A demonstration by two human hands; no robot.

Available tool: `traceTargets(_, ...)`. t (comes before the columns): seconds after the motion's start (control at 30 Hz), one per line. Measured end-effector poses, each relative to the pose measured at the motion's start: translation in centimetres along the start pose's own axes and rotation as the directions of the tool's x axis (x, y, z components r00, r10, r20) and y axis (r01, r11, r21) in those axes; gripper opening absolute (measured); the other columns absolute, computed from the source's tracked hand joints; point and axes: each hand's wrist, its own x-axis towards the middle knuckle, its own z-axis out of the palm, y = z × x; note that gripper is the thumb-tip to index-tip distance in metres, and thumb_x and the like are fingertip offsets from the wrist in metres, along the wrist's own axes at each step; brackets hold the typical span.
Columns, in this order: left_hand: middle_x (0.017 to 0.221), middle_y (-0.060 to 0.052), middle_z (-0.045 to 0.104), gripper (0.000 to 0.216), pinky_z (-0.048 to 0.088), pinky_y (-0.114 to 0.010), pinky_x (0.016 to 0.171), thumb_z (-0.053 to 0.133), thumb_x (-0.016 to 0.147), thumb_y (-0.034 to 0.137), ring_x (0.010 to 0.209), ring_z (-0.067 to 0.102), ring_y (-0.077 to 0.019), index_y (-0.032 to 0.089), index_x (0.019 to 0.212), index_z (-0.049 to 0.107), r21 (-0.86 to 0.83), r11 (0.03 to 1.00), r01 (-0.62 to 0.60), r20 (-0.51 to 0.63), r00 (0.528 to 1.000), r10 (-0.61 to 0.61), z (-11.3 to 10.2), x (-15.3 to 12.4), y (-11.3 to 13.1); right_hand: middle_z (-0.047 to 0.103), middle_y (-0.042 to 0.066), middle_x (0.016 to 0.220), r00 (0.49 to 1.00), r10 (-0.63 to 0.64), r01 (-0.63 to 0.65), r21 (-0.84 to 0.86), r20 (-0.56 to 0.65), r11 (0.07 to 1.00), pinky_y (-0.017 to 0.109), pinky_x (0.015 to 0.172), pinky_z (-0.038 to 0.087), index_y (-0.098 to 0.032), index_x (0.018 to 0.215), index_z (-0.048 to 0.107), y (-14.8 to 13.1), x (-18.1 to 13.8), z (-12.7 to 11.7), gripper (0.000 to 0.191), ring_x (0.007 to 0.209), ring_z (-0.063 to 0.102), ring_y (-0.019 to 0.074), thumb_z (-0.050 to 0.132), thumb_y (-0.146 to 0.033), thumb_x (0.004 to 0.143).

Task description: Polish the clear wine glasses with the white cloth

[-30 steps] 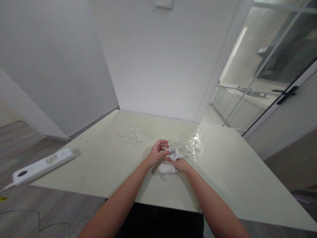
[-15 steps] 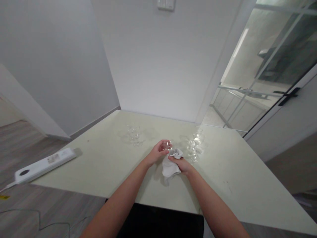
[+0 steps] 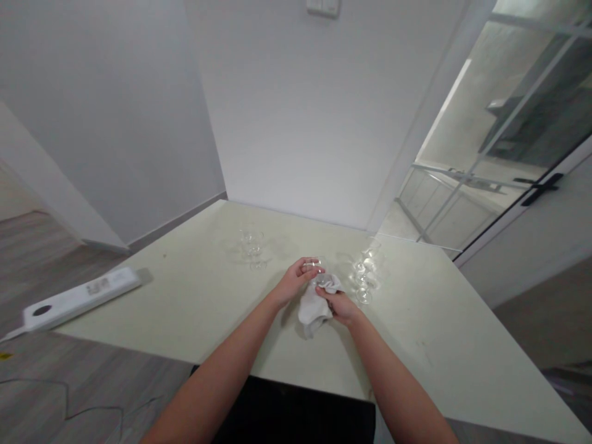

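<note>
My left hand point(image 3: 296, 280) is closed around a small clear glass point(image 3: 313, 266) held just above the pale table point(image 3: 194, 296). My right hand point(image 3: 341, 303) grips a white cloth point(image 3: 311, 310) pressed against the glass; part of the cloth hangs down toward the tabletop. Both hands meet near the table's middle. The lower part of the glass is hidden by cloth and fingers.
Clear stemmed glasses stand in two groups: one at the back left point(image 3: 252, 246), another at the right point(image 3: 365, 274) close to my right hand. A long white device point(image 3: 78, 297) lies off the table's left edge. A white wall and a glass door point(image 3: 509, 142) are behind.
The cloth has shifted in my right hand and now hangs lower beside the glass. My left hand has kept its hold on the glass. The view has drifted slightly.
</note>
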Motion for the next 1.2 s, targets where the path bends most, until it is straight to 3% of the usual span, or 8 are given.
traceTargets(0.2,0.12,-0.012,0.065,0.054,0.053,-0.038,0.083,0.068,0.079,0.051,0.089,0.07,-0.0199,0.022,0.121,0.05,-0.114,0.963,-0.244,-0.293,0.934,0.202,-2.0,1.1,-0.3,0.076,0.003,0.1,0.961,-0.16,0.193,0.133,-0.227,0.972,0.035,0.09,0.054,-0.02,0.088,0.069,-0.9,1.3,-0.4,0.036,0.1,0.068,0.0231,0.085,-0.03,0.058)
traceTargets(0.4,0.135,-0.013,0.054,0.065,0.053,-0.038,0.089,0.075,0.077,0.038,0.098,0.068,-0.0194,0.028,0.132,0.041,-0.021,0.954,-0.299,-0.135,0.946,0.293,-1.7,0.5,-0.3,0.074,0.005,0.11,0.997,-0.045,0.036,0.147,0.06,0.989,0.039,0.096,0.051,-0.02,0.103,0.069,-1.0,0.5,0.1,0.035,0.112,0.065,0.0254,0.073,-0.042,0.075)
traceTargets(0.5,0.129,-0.013,0.057,0.072,0.053,-0.039,0.091,0.078,0.074,0.03,0.103,0.067,-0.021,0.027,0.134,0.04,0.065,0.949,-0.309,-0.051,0.949,0.312,-1.1,0.1,-0.6,0.073,0.004,0.112,0.996,-0.074,0.067,0.13,0.056,0.989,0.041,0.1,0.049,-0.021,0.105,0.069,-0.5,0.4,0.6,0.037,0.115,0.063,0.0257,0.074,-0.042,0.074)
traceTargets(0.77,0.128,-0.012,0.055,0.074,0.054,-0.037,0.088,0.077,0.074,0.033,0.105,0.065,-0.0207,0.03,0.137,0.038,0.296,0.875,-0.382,-0.261,0.849,0.459,-1.9,0.5,-0.2,0.074,0.005,0.103,1.0,0.001,-0.001,0.001,0.012,1.0,0.042,0.097,0.05,-0.022,0.102,0.068,1.0,1.0,0.6,0.051,0.104,0.067,0.0259,0.083,-0.049,0.061)
traceTargets(0.87,0.129,-0.011,0.055,0.072,0.053,-0.039,0.09,0.077,0.073,0.033,0.105,0.064,-0.0204,0.031,0.135,0.039,0.282,0.893,-0.351,-0.304,0.85,0.43,-1.4,0.8,0.3,0.075,0.004,0.099,0.992,0.087,-0.078,-0.102,0.094,0.992,0.042,0.096,0.05,-0.022,0.099,0.069,1.5,1.2,0.1,0.054,0.104,0.068,0.0269,0.083,-0.054,0.059)
traceTargets(0.97,0.128,-0.012,0.054,0.071,0.052,-0.041,0.091,0.077,0.071,0.031,0.104,0.064,-0.0207,0.029,0.132,0.041,0.241,0.93,-0.277,-0.265,0.903,0.338,-0.1,1.9,1.0,0.074,0.004,0.1,0.987,0.109,-0.088,-0.167,0.118,0.982,0.043,0.099,0.048,-0.022,0.1,0.07,2.0,1.6,-0.4,0.054,0.107,0.066,0.0269,0.084,-0.052,0.057)
traceTargets(1.07,0.128,-0.013,0.053,0.072,0.049,-0.042,0.093,0.08,0.066,0.026,0.106,0.061,-0.0209,0.026,0.128,0.044,0.238,0.956,-0.174,-0.19,0.956,0.222,1.3,4.3,1.4,0.074,0.004,0.104,0.989,0.096,-0.073,-0.193,0.112,0.979,0.044,0.102,0.046,-0.021,0.102,0.07,2.2,1.9,-0.8,0.056,0.11,0.064,0.0273,0.085,-0.05,0.056)
traceTargets(1.2,0.125,-0.014,0.053,0.072,0.047,-0.04,0.093,0.081,0.062,0.019,0.102,0.06,-0.0199,0.023,0.125,0.046,0.231,0.971,-0.059,-0.188,0.977,0.104,3.6,8.2,0.7,0.073,0.005,0.108,0.987,0.102,-0.068,-0.244,0.128,0.967,0.045,0.104,0.044,-0.02,0.102,0.071,2.0,1.6,-0.8,0.057,0.109,0.065,0.0279,0.086,-0.049,0.055)
